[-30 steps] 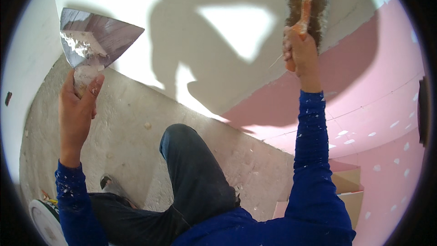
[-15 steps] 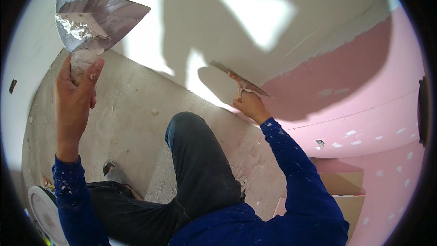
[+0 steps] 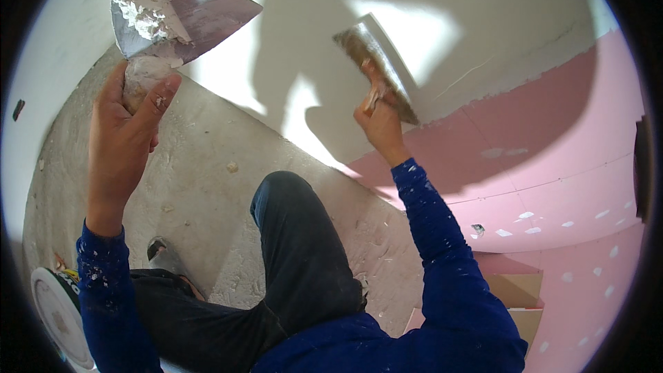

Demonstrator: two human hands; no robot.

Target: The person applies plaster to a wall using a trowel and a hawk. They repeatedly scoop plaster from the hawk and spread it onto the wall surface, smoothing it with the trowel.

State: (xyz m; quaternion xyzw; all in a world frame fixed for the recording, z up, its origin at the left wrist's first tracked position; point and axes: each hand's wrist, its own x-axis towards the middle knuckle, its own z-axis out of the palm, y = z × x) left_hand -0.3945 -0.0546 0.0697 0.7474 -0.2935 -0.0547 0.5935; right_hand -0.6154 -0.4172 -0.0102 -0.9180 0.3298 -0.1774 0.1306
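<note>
My left hand (image 3: 128,131) grips the plaster-caked handle of a wide metal taping knife (image 3: 179,14), held up at the upper left; a lump of white plaster (image 3: 148,21) lies on its blade. My right hand (image 3: 380,121) holds a second broad plastering knife (image 3: 376,62) by its wooden handle, its blade laid against the wall (image 3: 483,27) where white plaster meets bare pink board (image 3: 552,166). Both arms wear blue sleeves speckled with plaster.
A rough concrete floor (image 3: 200,193) lies below. My bent knee in dark trousers (image 3: 290,235) is in the middle. A white bucket lid (image 3: 59,314) sits at the lower left. Cardboard (image 3: 518,297) stands at the lower right against the pink wall with white filler spots.
My right hand dropped from high on the wall to near the floor, then rose again to the edge of the white plaster. My left hand lifted its knife slightly.
</note>
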